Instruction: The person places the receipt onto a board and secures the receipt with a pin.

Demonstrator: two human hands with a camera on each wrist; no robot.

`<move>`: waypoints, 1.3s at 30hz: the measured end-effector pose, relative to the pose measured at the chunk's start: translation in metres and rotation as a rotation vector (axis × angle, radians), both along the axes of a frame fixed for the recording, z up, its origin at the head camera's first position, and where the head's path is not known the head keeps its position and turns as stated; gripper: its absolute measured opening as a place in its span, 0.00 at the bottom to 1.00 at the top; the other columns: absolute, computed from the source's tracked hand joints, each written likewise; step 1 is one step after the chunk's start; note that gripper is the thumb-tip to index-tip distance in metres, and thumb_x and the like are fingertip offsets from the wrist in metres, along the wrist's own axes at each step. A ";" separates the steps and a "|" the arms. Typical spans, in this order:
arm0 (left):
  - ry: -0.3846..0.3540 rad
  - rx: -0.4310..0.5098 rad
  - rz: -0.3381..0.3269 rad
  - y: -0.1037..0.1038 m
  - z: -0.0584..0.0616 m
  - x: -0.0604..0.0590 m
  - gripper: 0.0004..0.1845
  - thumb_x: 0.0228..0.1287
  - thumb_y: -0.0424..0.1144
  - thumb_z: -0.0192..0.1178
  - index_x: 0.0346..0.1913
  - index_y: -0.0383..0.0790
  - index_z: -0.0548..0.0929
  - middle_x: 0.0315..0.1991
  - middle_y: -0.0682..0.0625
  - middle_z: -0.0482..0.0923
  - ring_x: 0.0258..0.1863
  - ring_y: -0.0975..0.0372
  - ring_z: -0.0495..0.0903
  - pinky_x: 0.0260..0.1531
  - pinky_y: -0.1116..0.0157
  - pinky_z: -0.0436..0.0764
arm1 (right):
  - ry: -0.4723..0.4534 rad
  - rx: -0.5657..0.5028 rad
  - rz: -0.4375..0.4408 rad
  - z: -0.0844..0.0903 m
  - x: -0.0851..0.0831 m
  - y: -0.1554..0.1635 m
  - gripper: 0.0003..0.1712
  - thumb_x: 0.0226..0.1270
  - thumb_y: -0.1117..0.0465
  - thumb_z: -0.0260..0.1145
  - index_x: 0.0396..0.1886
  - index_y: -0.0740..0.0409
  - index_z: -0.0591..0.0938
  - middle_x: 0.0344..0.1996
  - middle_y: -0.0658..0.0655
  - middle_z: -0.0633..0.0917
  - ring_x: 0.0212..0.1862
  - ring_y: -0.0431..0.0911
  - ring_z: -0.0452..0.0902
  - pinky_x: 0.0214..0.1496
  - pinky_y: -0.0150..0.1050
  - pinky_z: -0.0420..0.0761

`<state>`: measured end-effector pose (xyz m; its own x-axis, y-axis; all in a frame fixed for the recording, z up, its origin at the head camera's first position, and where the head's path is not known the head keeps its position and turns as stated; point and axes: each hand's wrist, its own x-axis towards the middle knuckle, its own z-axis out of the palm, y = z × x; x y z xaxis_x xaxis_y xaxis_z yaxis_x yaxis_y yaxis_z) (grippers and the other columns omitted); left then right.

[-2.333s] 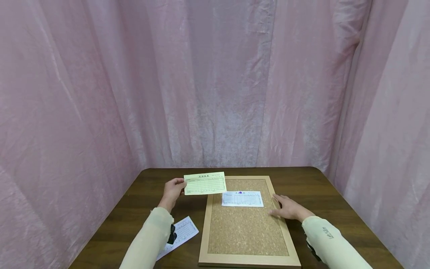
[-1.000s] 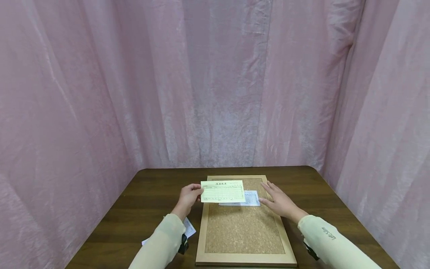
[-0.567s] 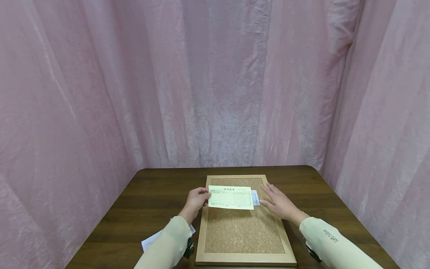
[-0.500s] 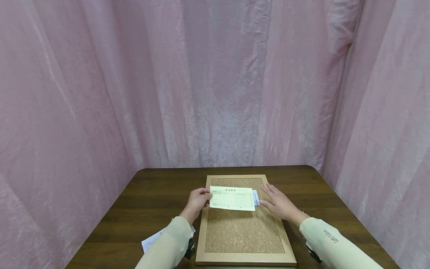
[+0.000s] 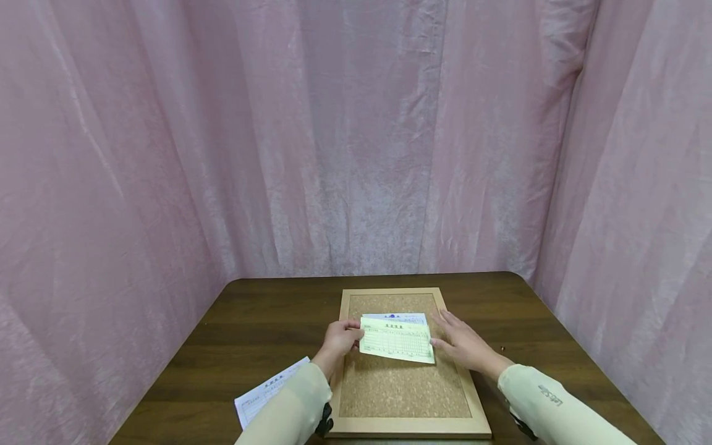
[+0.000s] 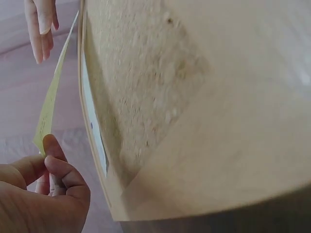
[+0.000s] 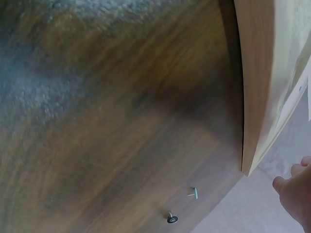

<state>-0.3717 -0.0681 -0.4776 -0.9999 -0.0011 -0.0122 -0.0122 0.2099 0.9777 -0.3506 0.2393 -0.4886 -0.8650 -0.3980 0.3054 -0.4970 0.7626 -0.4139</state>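
Note:
A pale yellow printed slip (image 5: 397, 339) hangs low over the cork board (image 5: 400, 389), tilted, its left end pinched by my left hand (image 5: 351, 337). In the left wrist view the thumb and fingers of my left hand (image 6: 48, 160) grip the yellow slip (image 6: 51, 97) edge-on above the cork board (image 6: 146, 87). A white slip (image 5: 403, 318) lies on the cork, mostly covered, only its top strip showing. My right hand (image 5: 452, 339) lies flat with straight fingers at the slip's right end; whether it touches the paper I cannot tell.
Another white printed slip (image 5: 266, 394) lies on the dark wooden table (image 5: 256, 321) by my left forearm. Two push pins (image 7: 194, 193) lie on the table right of the board's wooden frame (image 7: 257, 82). Pink curtains (image 5: 356, 136) close in three sides.
My left hand has carried the yellow slip rightwards and down, from beyond the board's left edge to low over the white slip. My right hand has shifted slightly towards it.

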 end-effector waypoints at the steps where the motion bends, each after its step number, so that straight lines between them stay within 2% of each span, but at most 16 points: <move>1: -0.001 0.000 0.003 0.002 -0.001 0.001 0.05 0.61 0.25 0.61 0.40 0.27 0.83 0.25 0.49 0.79 0.22 0.61 0.77 0.26 0.66 0.79 | 0.002 0.002 0.007 -0.001 0.000 0.000 0.37 0.74 0.52 0.62 0.75 0.65 0.63 0.73 0.73 0.60 0.74 0.67 0.51 0.69 0.67 0.56; 9: -0.008 0.030 0.025 0.010 -0.007 0.009 0.04 0.59 0.22 0.60 0.36 0.27 0.82 0.25 0.48 0.77 0.20 0.63 0.73 0.23 0.69 0.75 | -0.013 0.050 0.047 -0.009 0.007 -0.005 0.37 0.76 0.48 0.59 0.74 0.65 0.64 0.72 0.73 0.61 0.73 0.68 0.55 0.68 0.68 0.55; 15: 0.034 0.050 0.018 0.011 -0.013 0.013 0.03 0.55 0.21 0.60 0.33 0.28 0.81 0.23 0.46 0.77 0.18 0.62 0.74 0.19 0.71 0.74 | -0.054 0.090 0.064 -0.014 0.010 -0.009 0.35 0.75 0.48 0.59 0.73 0.64 0.66 0.72 0.73 0.61 0.73 0.66 0.54 0.69 0.66 0.55; 23: 0.002 -0.034 0.047 0.016 -0.015 0.013 0.03 0.56 0.21 0.60 0.33 0.27 0.80 0.23 0.49 0.74 0.20 0.62 0.74 0.20 0.70 0.73 | -0.051 0.137 0.101 -0.019 0.010 -0.010 0.34 0.76 0.48 0.59 0.72 0.65 0.68 0.71 0.72 0.63 0.74 0.65 0.54 0.69 0.68 0.55; 30: -0.004 -0.066 0.076 0.017 -0.019 0.010 0.05 0.56 0.21 0.61 0.29 0.32 0.79 0.20 0.50 0.73 0.17 0.64 0.71 0.18 0.72 0.71 | -0.062 0.168 0.104 -0.020 0.014 -0.010 0.33 0.75 0.49 0.59 0.70 0.65 0.71 0.71 0.72 0.63 0.72 0.67 0.56 0.66 0.71 0.54; 39: -0.011 -0.096 0.092 0.016 -0.023 0.008 0.05 0.52 0.20 0.61 0.28 0.32 0.80 0.19 0.51 0.72 0.15 0.65 0.69 0.15 0.74 0.68 | -0.096 0.191 0.096 -0.023 0.014 -0.010 0.34 0.75 0.44 0.58 0.70 0.63 0.72 0.71 0.71 0.64 0.73 0.65 0.56 0.66 0.71 0.54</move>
<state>-0.3637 -0.0522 -0.5007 -0.9953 -0.0949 -0.0181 -0.0459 0.2999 0.9529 -0.3370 0.2291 -0.5114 -0.8419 -0.5227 0.1345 -0.5364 0.7828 -0.3155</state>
